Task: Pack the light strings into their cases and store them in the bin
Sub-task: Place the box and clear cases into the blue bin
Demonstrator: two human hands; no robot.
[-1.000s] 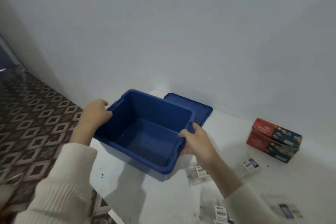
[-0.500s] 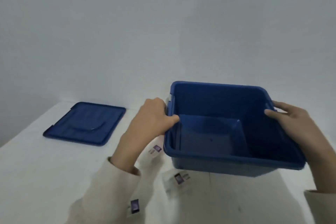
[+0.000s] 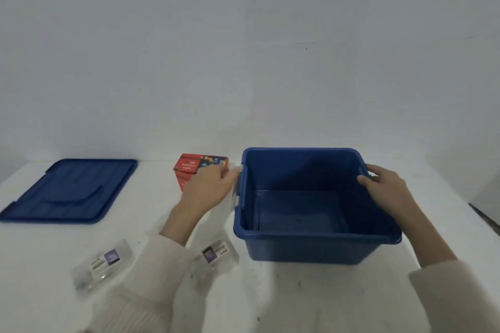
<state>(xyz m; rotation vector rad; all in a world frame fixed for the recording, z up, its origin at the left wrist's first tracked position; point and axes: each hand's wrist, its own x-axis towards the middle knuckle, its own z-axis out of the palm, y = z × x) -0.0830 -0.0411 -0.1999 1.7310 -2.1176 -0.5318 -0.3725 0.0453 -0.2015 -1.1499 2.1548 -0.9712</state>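
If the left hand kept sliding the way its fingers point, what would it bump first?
The blue bin, at its left rim. The left hand seems nearly touching it, though blur hides real contact.

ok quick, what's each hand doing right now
left hand: at the left handle of the blue bin, blurred, grip cannot be told
right hand: closed on the bin's right rim, thumb inside

Blue square plastic bin (image 3: 311, 250): plain dark blue
Blue flat plastic lid (image 3: 70, 192): same shade
Red cardboard box (image 3: 189, 167): multicoloured print
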